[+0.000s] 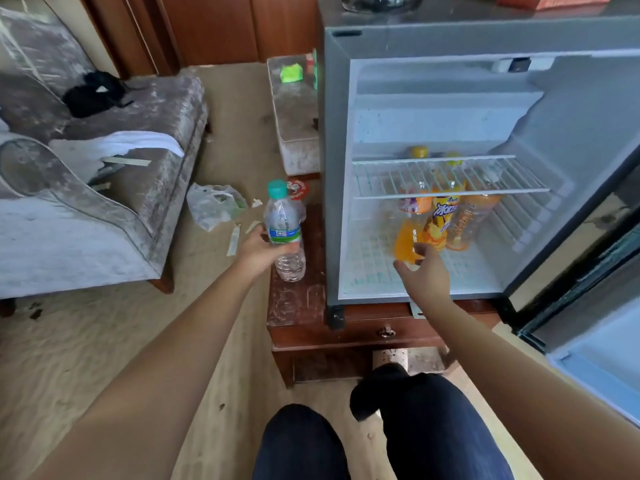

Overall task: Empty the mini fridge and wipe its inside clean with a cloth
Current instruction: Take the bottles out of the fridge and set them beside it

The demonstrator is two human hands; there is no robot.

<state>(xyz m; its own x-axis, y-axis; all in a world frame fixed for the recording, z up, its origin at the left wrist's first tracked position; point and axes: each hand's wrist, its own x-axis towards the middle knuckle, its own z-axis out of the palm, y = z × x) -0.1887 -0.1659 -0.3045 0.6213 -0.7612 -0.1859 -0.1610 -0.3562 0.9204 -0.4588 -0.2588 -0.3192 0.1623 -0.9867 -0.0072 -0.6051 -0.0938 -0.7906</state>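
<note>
Mini fridge (pixel 332 174) stands on wooden counter (pixel 294 303), door open. The left hand (pixel 263 249) grips water bottle (pixel 284 233), upright, just left of fridge. 3 orange drink bottles (pixel 443 220) stand inside under wire shelf (pixel 450 194). The right hand (pixel 426 271) is relaxed with fingers spread at the base of leftmost bottle (pixel 408 237); contact unclear.

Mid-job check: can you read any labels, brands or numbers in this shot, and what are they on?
Nothing can be read with certainty.
Water bottle in the left hand: blue and green label, print too small.
Middle orange bottle in the mini fridge: large blue stylised lettering, too blurred to quote.
Left orange bottle: label blurred.
Right orange bottle: label blurred.
Red round item behind the water bottle: print unreadable.
</note>
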